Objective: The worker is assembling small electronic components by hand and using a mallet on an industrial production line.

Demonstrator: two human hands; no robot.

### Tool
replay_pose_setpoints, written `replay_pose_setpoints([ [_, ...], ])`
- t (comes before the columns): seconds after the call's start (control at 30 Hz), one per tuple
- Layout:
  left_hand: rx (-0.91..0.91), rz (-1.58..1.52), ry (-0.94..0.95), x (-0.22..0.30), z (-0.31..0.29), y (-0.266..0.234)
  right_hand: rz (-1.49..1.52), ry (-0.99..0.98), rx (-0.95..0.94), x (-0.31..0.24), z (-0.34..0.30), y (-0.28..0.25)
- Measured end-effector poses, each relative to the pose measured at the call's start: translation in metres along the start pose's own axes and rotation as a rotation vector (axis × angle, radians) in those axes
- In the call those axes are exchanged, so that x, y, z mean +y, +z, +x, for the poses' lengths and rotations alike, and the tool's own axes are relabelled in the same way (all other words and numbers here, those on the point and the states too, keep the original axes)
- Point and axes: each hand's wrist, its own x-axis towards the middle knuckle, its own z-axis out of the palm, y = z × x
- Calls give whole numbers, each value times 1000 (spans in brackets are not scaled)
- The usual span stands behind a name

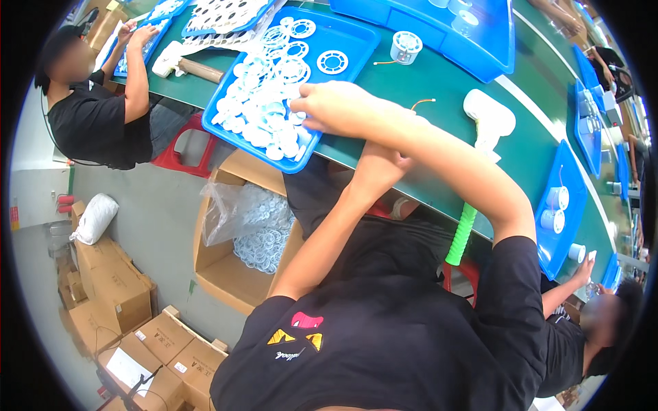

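Note:
My right arm crosses over my left, and my right hand (322,108) is at the right edge of a blue tray (363,42). Its fingers are bent together above loose white plastic parts (257,109); what they pinch is hidden. Beneath the right forearm, at the table edge, is my left hand (385,163), its fingers mostly covered. A thin orange wire (425,102) sticks out beyond the right forearm; what it belongs to is hidden. White slotted rings (332,62) lie in the tray's far part. Beyond it stands a white round motor-like part (406,46) with a wire.
A white-headed mallet (490,113) with a green grip lies right; a wooden-handled hammer (199,68) lies left of the tray. Large blue bin (439,34) at the back. An open carton (205,257) of rings stands below. Co-workers sit left (103,116) and right (569,342).

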Motion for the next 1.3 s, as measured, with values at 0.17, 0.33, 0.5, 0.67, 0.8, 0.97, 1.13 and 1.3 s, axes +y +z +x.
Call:
replay_pose_setpoints([
  [0.17,60,214,87,14,4,0,-138,-41,36,-2,19,18],
  [0.33,-63,-126,-174,3,3,-1,-56,7,106,10,7,2],
  [0.5,143,223,15,6,4,2,234,195,336,9,-80,-74],
  [0.67,119,180,6,8,7,2,611,706,121,7,-159,-86],
  [0.8,122,168,21,9,7,4,593,597,262,14,-178,-59],
  [0.97,125,163,21,10,8,6,671,586,309,26,-182,-46],
  [1.13,119,174,-11,11,7,3,699,583,314,26,-175,-44],
  [1.3,134,216,59,11,8,-3,155,324,520,13,-82,-49],
])
